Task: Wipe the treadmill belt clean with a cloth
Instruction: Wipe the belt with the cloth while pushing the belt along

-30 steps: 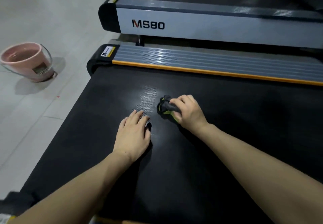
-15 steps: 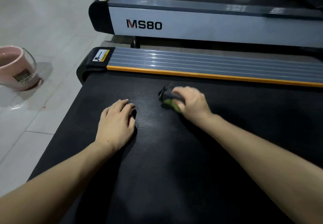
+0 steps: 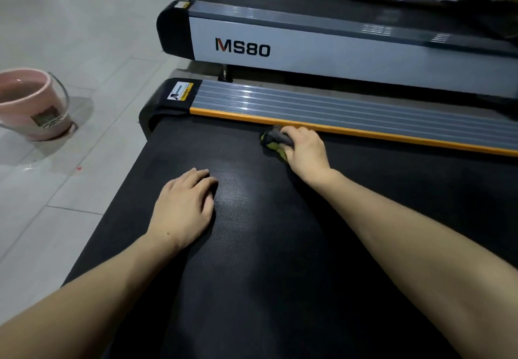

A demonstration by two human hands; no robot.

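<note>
belt [image 3: 280,246]: black, long axis runs from lower left up to the right, alongside the orange-edged side rail [image 3: 350,112]
cloth [image 3: 276,142]: bunched grey-green wad on the belt, right by that rail
right hand [image 3: 305,149]: fingers curled round the cloth
left hand [image 3: 183,207]: flat, palm down on the belt
bucket [image 3: 30,103]: pink, on the floor, off to the left

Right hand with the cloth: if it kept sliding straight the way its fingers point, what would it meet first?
Probably the orange trim strip edging the grey ribbed side rail. The right hand grips the bunched grey-green cloth on the black treadmill belt, already almost against that strip.
</note>
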